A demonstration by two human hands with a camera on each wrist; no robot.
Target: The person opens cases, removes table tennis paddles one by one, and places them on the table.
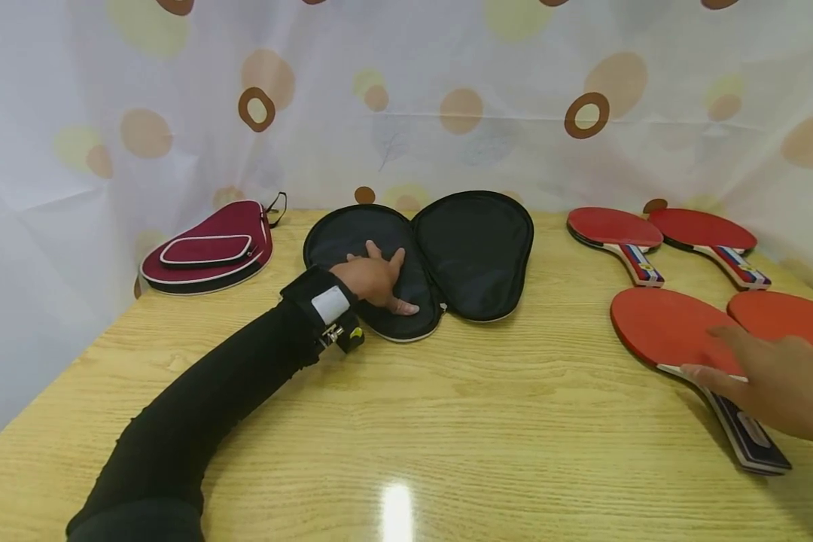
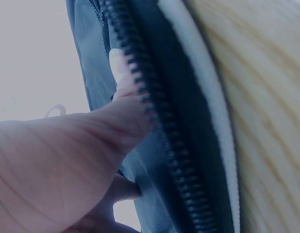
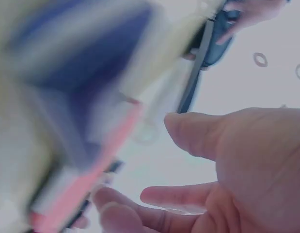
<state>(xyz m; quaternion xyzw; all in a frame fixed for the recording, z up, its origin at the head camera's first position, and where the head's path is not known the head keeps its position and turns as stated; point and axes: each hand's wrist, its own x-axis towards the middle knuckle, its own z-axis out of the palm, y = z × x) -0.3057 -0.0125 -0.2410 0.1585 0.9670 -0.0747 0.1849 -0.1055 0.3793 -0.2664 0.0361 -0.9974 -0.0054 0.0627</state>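
A black zippered table tennis bat case lies unfolded on the wooden table, its two halves side by side. My left hand rests with spread fingers inside the left half. In the left wrist view the thumb is near the case's toothed zip. Over the front red table tennis bat is my right hand, holding nothing, its fingers extended. The right wrist view shows a gap between thumb and fingers, with a blurred striped bat handle close to the camera.
A maroon bat case with a small front pocket stands at the back left. Two red bats with striped handles lie at the back right. Another red bat lies beside the front one, partly behind my right hand. A patterned cloth hangs behind the table.
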